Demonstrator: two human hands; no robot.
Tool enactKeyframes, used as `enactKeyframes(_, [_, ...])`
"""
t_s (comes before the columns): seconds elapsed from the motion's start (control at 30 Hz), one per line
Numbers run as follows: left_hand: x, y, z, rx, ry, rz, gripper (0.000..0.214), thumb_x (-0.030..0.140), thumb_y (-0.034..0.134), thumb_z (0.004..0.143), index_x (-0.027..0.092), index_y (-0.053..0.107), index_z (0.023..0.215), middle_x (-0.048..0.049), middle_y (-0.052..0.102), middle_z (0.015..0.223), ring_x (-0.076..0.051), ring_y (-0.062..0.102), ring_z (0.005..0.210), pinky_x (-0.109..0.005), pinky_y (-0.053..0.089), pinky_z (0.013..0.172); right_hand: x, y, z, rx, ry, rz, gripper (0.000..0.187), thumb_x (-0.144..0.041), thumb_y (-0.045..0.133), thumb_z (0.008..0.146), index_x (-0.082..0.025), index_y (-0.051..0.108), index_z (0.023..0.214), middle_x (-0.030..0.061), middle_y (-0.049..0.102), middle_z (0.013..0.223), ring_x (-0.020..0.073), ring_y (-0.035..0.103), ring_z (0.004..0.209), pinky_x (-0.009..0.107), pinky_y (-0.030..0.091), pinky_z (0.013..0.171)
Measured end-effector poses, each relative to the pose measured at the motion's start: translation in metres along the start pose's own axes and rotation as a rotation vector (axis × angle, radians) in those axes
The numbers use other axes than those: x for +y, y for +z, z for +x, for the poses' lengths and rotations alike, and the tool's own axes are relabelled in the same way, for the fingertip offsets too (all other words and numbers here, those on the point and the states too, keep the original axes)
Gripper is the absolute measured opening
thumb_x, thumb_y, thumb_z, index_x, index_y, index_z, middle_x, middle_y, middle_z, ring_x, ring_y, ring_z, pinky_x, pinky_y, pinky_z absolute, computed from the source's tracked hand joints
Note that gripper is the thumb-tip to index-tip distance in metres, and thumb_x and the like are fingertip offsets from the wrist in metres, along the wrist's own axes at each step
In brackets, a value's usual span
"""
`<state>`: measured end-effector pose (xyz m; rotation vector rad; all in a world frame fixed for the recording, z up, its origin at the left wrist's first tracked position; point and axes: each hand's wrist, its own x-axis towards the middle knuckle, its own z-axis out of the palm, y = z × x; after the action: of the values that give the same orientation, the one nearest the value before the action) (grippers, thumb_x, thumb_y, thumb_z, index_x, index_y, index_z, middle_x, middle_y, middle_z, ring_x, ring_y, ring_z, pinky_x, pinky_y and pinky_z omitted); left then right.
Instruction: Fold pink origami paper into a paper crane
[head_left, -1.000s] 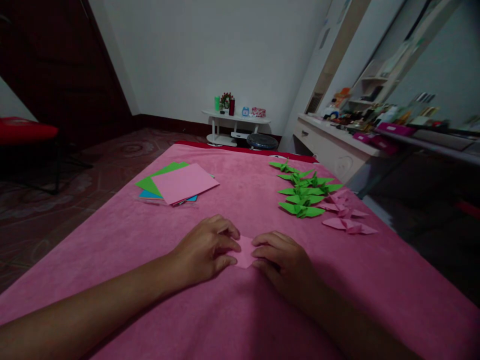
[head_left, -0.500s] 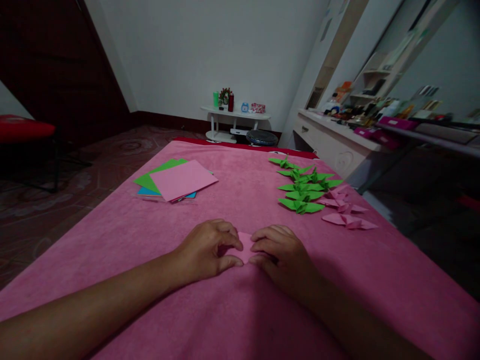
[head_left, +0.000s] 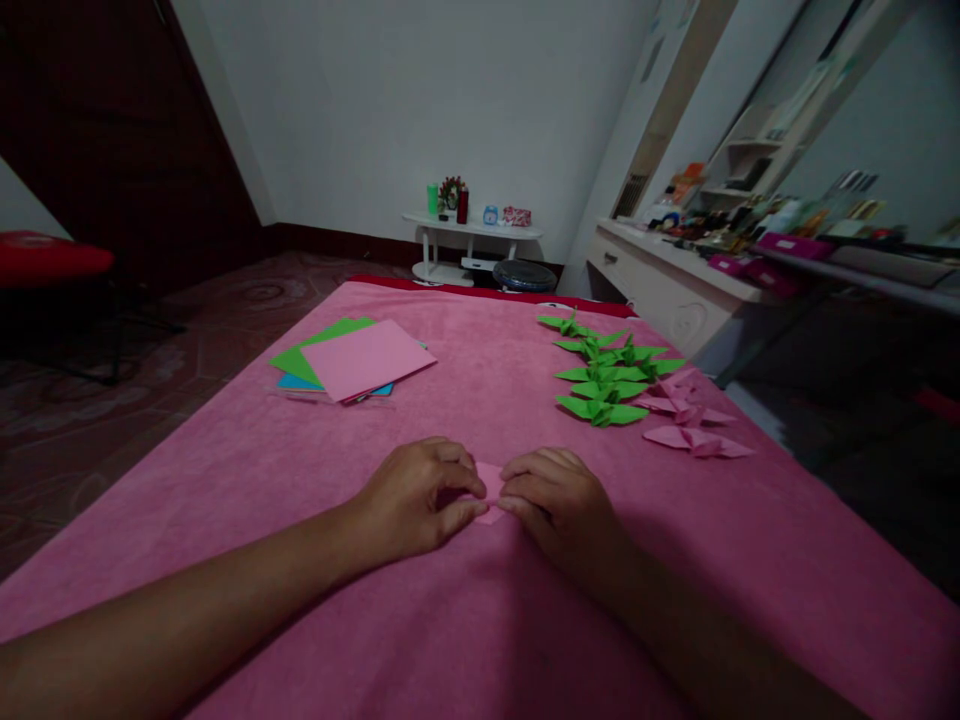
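Observation:
A small folded sheet of pink origami paper [head_left: 490,478] lies on the pink cloth between my hands. My left hand [head_left: 427,495] grips its left side, thumb and fingertips drawn close together. From the other side my right hand [head_left: 559,505] pinches the paper the same way. Both thumbs meet near the paper's lower part, and the fingers hide much of its shape. Beyond my right hand sit several green paper cranes [head_left: 602,388], with pink paper cranes [head_left: 697,440] beside them.
A stack of pink, green and blue paper sheets [head_left: 367,360] lies at the far left of the cloth-covered surface [head_left: 300,620]. Past its far edge stands a low white shelf [head_left: 472,228]. A cluttered dresser [head_left: 675,270] is on the right, a red seat [head_left: 52,258] on the left.
My thumbs have moved slightly up and inward on the pink paper, and a bit of its lower edge now shows below them. The cranes and the stack stay put.

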<state>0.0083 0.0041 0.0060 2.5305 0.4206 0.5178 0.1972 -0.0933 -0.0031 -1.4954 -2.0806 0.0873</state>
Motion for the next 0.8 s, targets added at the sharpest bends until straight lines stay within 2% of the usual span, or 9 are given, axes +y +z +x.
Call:
enactKeyframes(0.13, [0.001, 0.002, -0.003, 0.020, -0.023, -0.022, 0.015, 0.017, 0.056, 0.074, 0.021, 0.068, 0.082, -0.0027, 0.063, 0.082, -0.015, 0.057, 0.077, -0.029, 0.044, 0.073, 0.000, 0.000, -0.002, 0.007, -0.034, -0.016, 0.016, -0.021, 0.050, 0.086, -0.020, 0.064, 0.079, 0.0045, 0.062, 0.087, 0.0178, 0.052, 0.083, 0.033, 0.036, 0.076])
enactKeyframes(0.23, [0.001, 0.002, -0.006, 0.021, -0.060, -0.032, 0.011, 0.015, 0.058, 0.071, 0.021, 0.066, 0.076, -0.0017, 0.063, 0.082, -0.015, 0.056, 0.077, -0.028, 0.044, 0.072, -0.001, -0.001, -0.003, -0.013, -0.026, -0.026, 0.017, -0.021, 0.050, 0.085, -0.019, 0.063, 0.075, 0.0039, 0.059, 0.082, 0.0175, 0.051, 0.080, 0.032, 0.035, 0.073])
enactKeyframes(0.57, [0.004, 0.007, -0.011, 0.082, -0.101, -0.079, 0.011, 0.013, 0.054, 0.072, 0.019, 0.062, 0.071, -0.0025, 0.059, 0.081, -0.014, 0.054, 0.078, -0.026, 0.043, 0.071, -0.004, -0.001, 0.002, -0.047, 0.096, 0.103, 0.014, -0.018, 0.053, 0.083, -0.020, 0.062, 0.072, 0.0009, 0.058, 0.074, 0.0160, 0.051, 0.074, 0.031, 0.035, 0.072])
enactKeyframes(0.8, [0.003, 0.006, -0.011, 0.056, -0.173, -0.168, 0.011, 0.013, 0.053, 0.074, 0.017, 0.060, 0.067, -0.0027, 0.056, 0.085, -0.012, 0.053, 0.076, -0.024, 0.042, 0.066, -0.004, 0.001, 0.003, -0.020, 0.206, 0.151, 0.013, -0.016, 0.056, 0.079, -0.020, 0.059, 0.066, -0.0008, 0.057, 0.070, 0.0150, 0.052, 0.072, 0.030, 0.036, 0.070])
